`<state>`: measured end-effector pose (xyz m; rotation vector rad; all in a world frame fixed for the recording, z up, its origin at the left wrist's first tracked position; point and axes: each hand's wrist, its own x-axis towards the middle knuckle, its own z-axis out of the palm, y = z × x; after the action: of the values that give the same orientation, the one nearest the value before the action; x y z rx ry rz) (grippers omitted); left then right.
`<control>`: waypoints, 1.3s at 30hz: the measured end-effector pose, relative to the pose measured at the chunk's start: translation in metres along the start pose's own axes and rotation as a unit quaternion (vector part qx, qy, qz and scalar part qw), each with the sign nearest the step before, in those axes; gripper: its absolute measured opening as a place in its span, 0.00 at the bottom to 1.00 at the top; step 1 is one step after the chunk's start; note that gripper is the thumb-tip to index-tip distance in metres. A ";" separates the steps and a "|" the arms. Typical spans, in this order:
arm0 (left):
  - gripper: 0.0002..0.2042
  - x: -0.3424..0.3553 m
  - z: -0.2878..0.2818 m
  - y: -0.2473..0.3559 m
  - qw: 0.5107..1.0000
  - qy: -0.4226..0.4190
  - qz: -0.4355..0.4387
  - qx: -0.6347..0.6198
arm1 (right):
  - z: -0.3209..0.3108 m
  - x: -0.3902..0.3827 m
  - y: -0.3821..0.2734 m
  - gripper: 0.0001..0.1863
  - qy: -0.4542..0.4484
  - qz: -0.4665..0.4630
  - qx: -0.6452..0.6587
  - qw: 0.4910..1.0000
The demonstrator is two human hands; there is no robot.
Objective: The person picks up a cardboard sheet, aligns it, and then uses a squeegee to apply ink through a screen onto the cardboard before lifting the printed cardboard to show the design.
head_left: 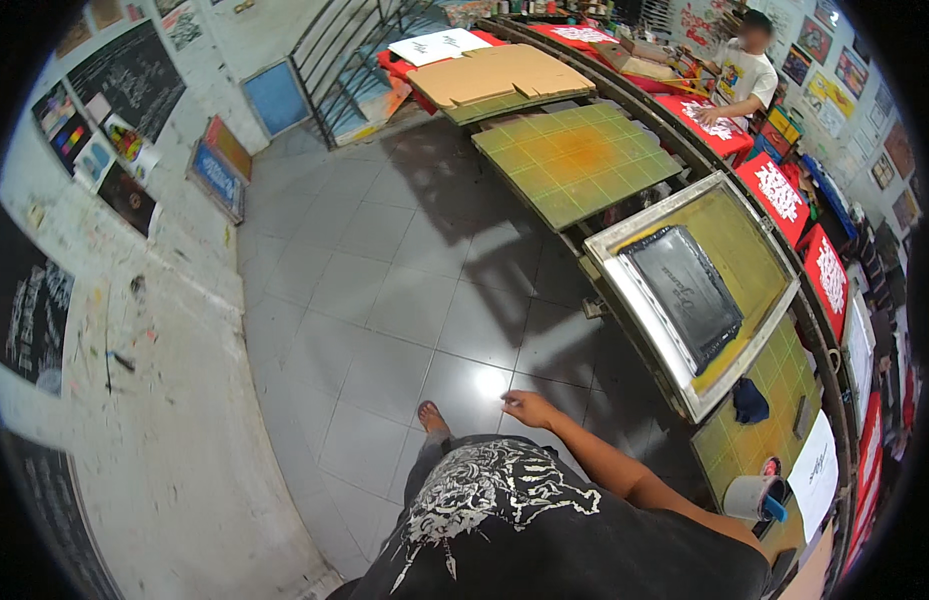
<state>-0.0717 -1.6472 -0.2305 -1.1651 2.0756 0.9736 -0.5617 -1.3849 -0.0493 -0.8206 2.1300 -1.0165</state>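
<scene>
Right hand: the person's right hand is held over the tiled floor, fingers loosely bent and apart from the worktop, with no object visible in it
Left hand: out of view, so I cannot tell how it is held
Screen frame: the pale screen frame is the large item nearest the right hand, lying on the right-hand worktop, well apart from the fingers; a dark panel with lettering sits within it
Near end of worktop: a dark blue cloth just beside the frame's near end, then a whitish tub with a blue tool in it, and a white sheet to their right
Beyond the frame: a green gridded board with an orange smear, and farther off a brown cardboard sheet
Far right: red fabric with white prints laid in a row, where a co-worker has one hand on a printed piece
</scene>
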 end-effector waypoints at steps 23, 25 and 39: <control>0.29 0.387 -0.633 0.892 0.886 -0.005 0.357 -0.294 | -0.047 0.199 0.149 0.20 0.231 0.334 0.134 0.904; 0.32 0.427 -0.645 0.930 0.849 -0.081 0.329 -0.405 | -0.125 0.241 0.046 0.19 0.305 0.302 0.240 0.870; 0.44 0.493 -0.662 1.037 0.743 -0.318 0.262 -0.528 | -0.007 0.367 0.005 0.13 0.453 0.390 0.358 0.717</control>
<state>-1.2894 -2.0415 0.1118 -0.4443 1.1867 2.5870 -0.7914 -1.6539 -0.1495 1.1096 2.0613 -1.7066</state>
